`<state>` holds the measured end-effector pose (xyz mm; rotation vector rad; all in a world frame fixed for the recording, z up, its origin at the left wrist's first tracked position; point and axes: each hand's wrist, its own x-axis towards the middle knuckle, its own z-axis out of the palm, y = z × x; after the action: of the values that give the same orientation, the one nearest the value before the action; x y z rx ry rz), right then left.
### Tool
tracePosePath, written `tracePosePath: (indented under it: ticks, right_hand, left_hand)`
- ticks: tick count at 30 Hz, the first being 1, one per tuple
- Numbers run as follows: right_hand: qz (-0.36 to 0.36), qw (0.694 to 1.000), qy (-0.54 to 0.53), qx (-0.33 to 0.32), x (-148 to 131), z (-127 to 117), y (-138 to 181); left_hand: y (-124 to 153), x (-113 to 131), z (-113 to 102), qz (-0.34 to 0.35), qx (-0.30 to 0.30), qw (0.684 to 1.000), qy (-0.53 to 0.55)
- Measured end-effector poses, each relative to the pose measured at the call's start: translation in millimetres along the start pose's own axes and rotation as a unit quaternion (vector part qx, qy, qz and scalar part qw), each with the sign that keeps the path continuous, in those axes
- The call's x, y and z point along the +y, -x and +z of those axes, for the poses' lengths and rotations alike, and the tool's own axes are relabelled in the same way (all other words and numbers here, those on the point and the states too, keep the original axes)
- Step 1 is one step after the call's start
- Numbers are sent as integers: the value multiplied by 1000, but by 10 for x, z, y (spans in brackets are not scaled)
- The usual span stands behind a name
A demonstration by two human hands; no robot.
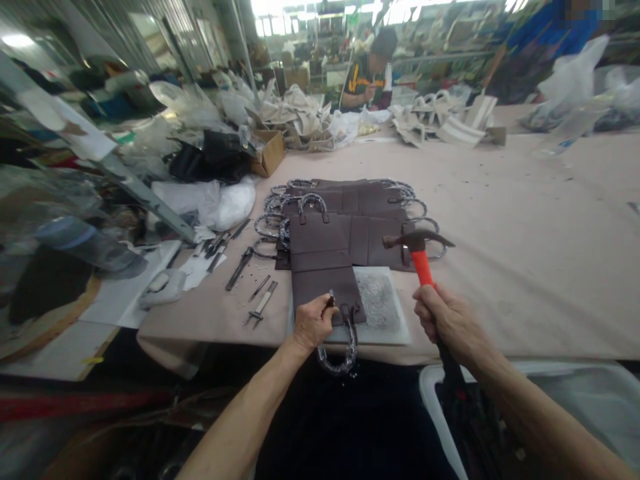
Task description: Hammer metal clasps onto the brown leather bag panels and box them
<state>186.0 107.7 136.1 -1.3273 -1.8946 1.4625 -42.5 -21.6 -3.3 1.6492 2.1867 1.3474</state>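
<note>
My right hand (445,317) grips a claw hammer (423,263) by its red and black handle, its head raised above the table to the right. My left hand (315,323) is closed around a small metal punch (331,298), held upright on a dark brown leather bag panel (320,257). The punch stands beside the base of a plastic-wrapped handle (340,360) that hangs over the table edge. Beneath the panel's near end lies a pale, worn board (383,307). The punch's lower tip is hidden by my fingers.
More brown panels with wrapped handles (380,233) are stacked behind. Dividers (261,305) and other hand tools (240,268) lie at left. A white bin (430,387) stands below right. Across the table (525,267), a person (370,77) sits behind pale fabric pieces (300,117).
</note>
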Motion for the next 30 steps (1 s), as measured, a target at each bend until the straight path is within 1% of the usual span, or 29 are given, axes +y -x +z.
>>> tracePosePath:
  ticks: [1, 2, 4, 5, 7, 8, 9, 10, 13, 14, 15, 16, 18, 19, 20, 23, 24, 25, 26, 28, 29, 30]
  right_hand:
    - [-67, 996, 51, 7, -118, 27, 64]
    - [-136, 984, 115, 8, -215, 49, 116]
    - [-246, 936, 252, -9, -337, 86, 174]
    - [-281, 908, 309, -26, -365, 103, 183]
    - [-317, 861, 393, -56, -389, 128, 179]
    - [-325, 845, 420, -64, -400, 135, 175]
    - [-333, 836, 432, -60, -418, 139, 177]
    - [-340, 835, 429, -45, -442, 141, 185]
    - [-355, 862, 358, 52, -512, 143, 238]
    - [-360, 866, 340, 67, -519, 142, 254]
    - [-361, 866, 341, 62, -516, 139, 266]
    - [-361, 861, 358, 32, -505, 131, 272]
    - [-345, 842, 411, -51, -483, 103, 272]
    - [-330, 839, 426, -72, -480, 88, 270]
    - [-315, 847, 424, -67, -483, 77, 270]
    - [-296, 883, 364, 20, -500, 89, 282]
    - [-296, 887, 354, 23, -497, 103, 285]
    - [-298, 886, 356, -2, -485, 116, 284]
    - [-296, 881, 368, -39, -466, 120, 275]
    - [-273, 875, 386, -101, -403, 92, 224]
    - [-249, 884, 381, -104, -355, 56, 180]
    - [-223, 900, 365, -88, -292, 8, 123]
  left_hand:
    - [1, -5, 2, 1, 1, 1000, -3]
    - [1, -9, 3, 2, 3, 1000, -5]
    - [3, -14, 5, 5, 5, 1000, -9]
    - [4, -17, 6, 8, 5, 1000, -9]
    - [7, -23, 9, 12, 4, 1000, -7]
    - [9, -27, 12, 14, 5, 1000, -6]
    - [11, -31, 14, 16, 7, 1000, -6]
    - [12, -35, 16, 19, 9, 1000, -5]
    - [16, -46, 21, 27, 15, 1000, -2]
    - [17, -47, 21, 30, 15, 999, -1]
    - [18, -47, 20, 31, 14, 999, -1]
    - [19, -45, 19, 30, 14, 999, -2]
    - [22, -38, 12, 24, 9, 1000, -7]
    - [23, -34, 8, 21, 5, 1000, -9]
    - [23, -29, 3, 19, 1, 1000, -11]
    - [20, -14, -16, 8, -19, 1000, -20]
    - [18, -8, -21, 1, -26, 999, -25]
    - [15, -3, -25, -6, -31, 999, -31]
    - [13, 1, -28, -12, -36, 999, -34]
    - [12, 8, -30, -15, -37, 999, -33]
    - [12, 10, -30, -14, -36, 999, -29]
    - [13, 10, -30, -13, -34, 999, -24]
